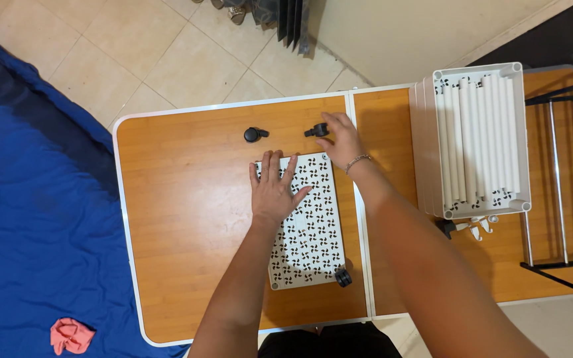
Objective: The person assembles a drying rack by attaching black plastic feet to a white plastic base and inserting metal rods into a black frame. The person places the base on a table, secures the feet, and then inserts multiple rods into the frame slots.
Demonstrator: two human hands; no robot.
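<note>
Left hand [274, 192] spread flat, fingers wide, pressing on the upper part of the white patterned panel [308, 232] lying on the tabletop [187, 225]. Right hand [339, 138] just beyond it, fingers pinched narrow on a small black caster [316, 130] at the panel's far corner. Another black caster [343, 277] already seated at the panel's near right corner, below the right wrist; a loose one [254, 134] lying beyond the left fingertips, apart from the panel.

Risks, judged from this: panel sliding if the flat palm eases while the caster is pushed in; caster seated crooked in its corner; loose round caster rolling toward the far tabletop rim and dropping onto the tiled floor [187, 59]. Right forearm crossing the tabletop seam [359, 219], so a snag there possible.

Plenty of bare tabletop to the left of the left hand. Right of the right forearm, little room: stack of white panels and tubes [479, 139] near, small white parts [477, 227] below it, metal rack [558, 199] beyond. Blue bed cover [34, 219] far left, pink cloth [71, 335] on it.
</note>
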